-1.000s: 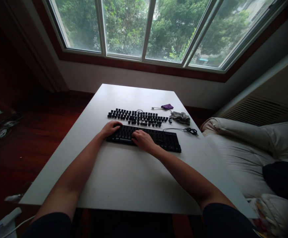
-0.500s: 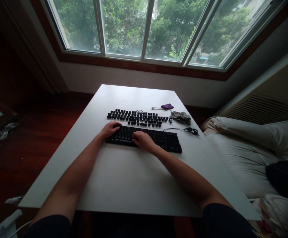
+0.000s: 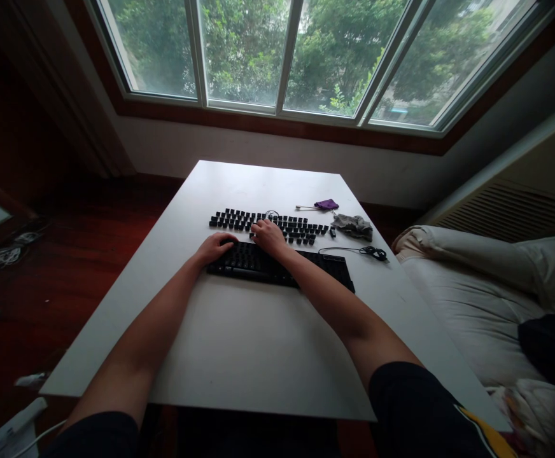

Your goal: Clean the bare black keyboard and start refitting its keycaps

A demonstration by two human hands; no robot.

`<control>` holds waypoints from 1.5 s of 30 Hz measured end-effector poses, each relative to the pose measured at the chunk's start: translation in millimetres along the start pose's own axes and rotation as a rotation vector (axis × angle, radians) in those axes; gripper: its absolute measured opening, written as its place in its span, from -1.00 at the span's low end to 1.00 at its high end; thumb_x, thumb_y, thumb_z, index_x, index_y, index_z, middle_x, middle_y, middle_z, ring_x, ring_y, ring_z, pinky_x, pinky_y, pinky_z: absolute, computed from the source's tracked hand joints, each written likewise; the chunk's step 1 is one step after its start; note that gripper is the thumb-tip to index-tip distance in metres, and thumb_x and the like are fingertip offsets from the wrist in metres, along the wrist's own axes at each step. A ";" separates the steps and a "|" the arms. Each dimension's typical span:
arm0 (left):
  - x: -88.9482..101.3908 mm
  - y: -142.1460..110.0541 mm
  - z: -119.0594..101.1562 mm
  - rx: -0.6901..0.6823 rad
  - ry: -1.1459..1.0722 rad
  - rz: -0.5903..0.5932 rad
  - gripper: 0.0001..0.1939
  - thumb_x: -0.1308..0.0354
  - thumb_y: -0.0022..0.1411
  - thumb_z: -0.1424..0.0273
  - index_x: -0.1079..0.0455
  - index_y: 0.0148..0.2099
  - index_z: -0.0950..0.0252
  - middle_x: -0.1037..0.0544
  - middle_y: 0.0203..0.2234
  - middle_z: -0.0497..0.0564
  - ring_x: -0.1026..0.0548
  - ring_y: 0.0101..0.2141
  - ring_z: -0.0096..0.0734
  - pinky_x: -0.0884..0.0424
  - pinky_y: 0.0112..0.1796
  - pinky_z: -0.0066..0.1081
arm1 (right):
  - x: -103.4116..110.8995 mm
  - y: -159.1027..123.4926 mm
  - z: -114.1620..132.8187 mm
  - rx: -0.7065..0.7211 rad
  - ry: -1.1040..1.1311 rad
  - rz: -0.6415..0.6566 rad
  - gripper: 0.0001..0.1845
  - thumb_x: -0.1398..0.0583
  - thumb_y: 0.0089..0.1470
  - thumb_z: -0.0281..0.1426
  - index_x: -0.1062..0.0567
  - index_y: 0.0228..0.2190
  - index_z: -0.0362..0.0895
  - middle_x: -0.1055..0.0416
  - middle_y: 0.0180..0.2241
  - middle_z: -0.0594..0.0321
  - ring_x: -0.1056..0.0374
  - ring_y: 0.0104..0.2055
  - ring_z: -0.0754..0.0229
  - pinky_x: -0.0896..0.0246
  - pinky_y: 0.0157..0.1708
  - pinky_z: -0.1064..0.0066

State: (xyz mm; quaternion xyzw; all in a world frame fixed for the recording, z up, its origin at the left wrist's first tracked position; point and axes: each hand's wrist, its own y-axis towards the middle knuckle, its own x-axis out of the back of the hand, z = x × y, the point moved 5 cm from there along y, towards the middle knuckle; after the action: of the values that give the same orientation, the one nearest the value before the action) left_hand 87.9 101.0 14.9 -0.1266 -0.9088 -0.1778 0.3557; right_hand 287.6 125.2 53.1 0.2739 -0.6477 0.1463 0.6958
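Observation:
A black keyboard (image 3: 258,270) lies across the white table (image 3: 258,343). My left hand (image 3: 214,248) is closed around its upper left corner, thumb towards the keys. Beyond the keyboard, loose black keycaps (image 3: 232,219) stand in rows. My right hand (image 3: 268,236) is over the middle of these rows, its forearm crossing above the keyboard. The right fingers are bent and drawn together among the keycaps; whatever they hold is too small to make out. The keyboard's cable (image 3: 374,253) lies bundled at the right.
A grey cloth (image 3: 352,227) and a purple cloth (image 3: 326,204) lie at the table's back right, with a thin stick (image 3: 307,207) beside the purple one. A pale sofa (image 3: 468,299) stands close on the right. Windows (image 3: 239,51) rise behind the table.
My right hand has moved off the keyboard, away from me, to the rows of loose keycaps. My left hand has stayed at the keyboard's left end.

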 end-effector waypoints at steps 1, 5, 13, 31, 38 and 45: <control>0.3 0.0 -0.2 0.000 0.001 -0.003 -0.69 -0.12 0.26 0.28 -0.58 -0.03 0.18 -0.64 -0.10 0.00 -0.53 -0.04 -0.16 -0.40 0.08 -0.21 | -2.2 3.1 0.2 0.008 -0.013 0.016 -0.74 -0.21 0.25 -0.35 -0.54 -0.06 -0.17 -0.45 -0.05 0.01 -0.26 0.03 -0.02 -0.16 -0.02 0.28; 0.6 -0.1 -0.5 0.006 0.004 -0.009 -0.69 -0.12 0.25 0.28 -0.58 -0.03 0.18 -0.64 -0.11 0.01 -0.53 -0.05 -0.16 -0.41 0.07 -0.21 | -7.6 10.5 1.0 0.016 -0.034 0.047 -0.74 -0.22 0.23 -0.37 -0.55 -0.06 -0.17 -0.45 -0.02 -0.02 -0.26 0.04 -0.03 -0.17 -0.02 0.27; 1.8 -0.2 -1.2 -0.003 0.003 -0.001 -0.69 -0.11 0.26 0.28 -0.58 -0.03 0.18 -0.64 -0.10 0.01 -0.53 -0.04 -0.17 -0.40 0.08 -0.20 | 5.5 2.8 1.1 0.027 0.016 -0.029 -0.80 -0.20 0.26 -0.38 -0.56 -0.13 -0.18 -0.48 -0.09 0.01 -0.27 0.02 0.01 -0.14 -0.01 0.29; 0.7 -1.5 2.2 0.008 0.023 -0.017 -0.68 -0.12 0.26 0.25 -0.59 -0.03 0.17 -0.63 -0.10 0.03 -0.53 -0.03 -0.14 -0.41 0.09 -0.18 | 36.1 -102.6 8.3 0.164 0.241 0.205 -0.85 -0.27 0.16 -0.39 -0.58 -0.20 -0.13 -0.52 -0.22 0.18 -0.39 -0.17 0.16 -0.12 -0.21 0.43; 0.1 -1.5 3.0 -0.005 0.019 -0.018 -0.68 -0.11 0.26 0.25 -0.58 -0.03 0.18 -0.63 -0.10 0.03 -0.53 -0.03 -0.14 -0.40 0.09 -0.17 | 35.2 -101.8 15.1 0.156 0.238 0.198 -0.85 -0.28 0.20 -0.34 -0.57 -0.22 -0.15 -0.53 -0.21 0.16 -0.38 -0.13 0.14 -0.12 -0.20 0.42; -0.4 -0.8 3.9 -0.003 0.024 -0.012 -0.67 -0.11 0.26 0.23 -0.58 -0.02 0.17 -0.62 -0.09 0.03 -0.52 -0.04 -0.14 -0.40 0.08 -0.17 | 36.5 -100.3 20.7 0.119 0.172 0.218 -0.86 -0.26 0.21 -0.34 -0.55 -0.21 -0.13 -0.53 -0.16 0.14 -0.40 -0.07 0.11 -0.15 -0.21 0.42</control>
State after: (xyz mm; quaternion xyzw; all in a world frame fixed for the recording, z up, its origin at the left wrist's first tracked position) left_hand 85.6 101.8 11.8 -0.1196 -0.9049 -0.1830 0.3653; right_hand 331.0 26.9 70.0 0.2294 -0.6018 0.2820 0.7111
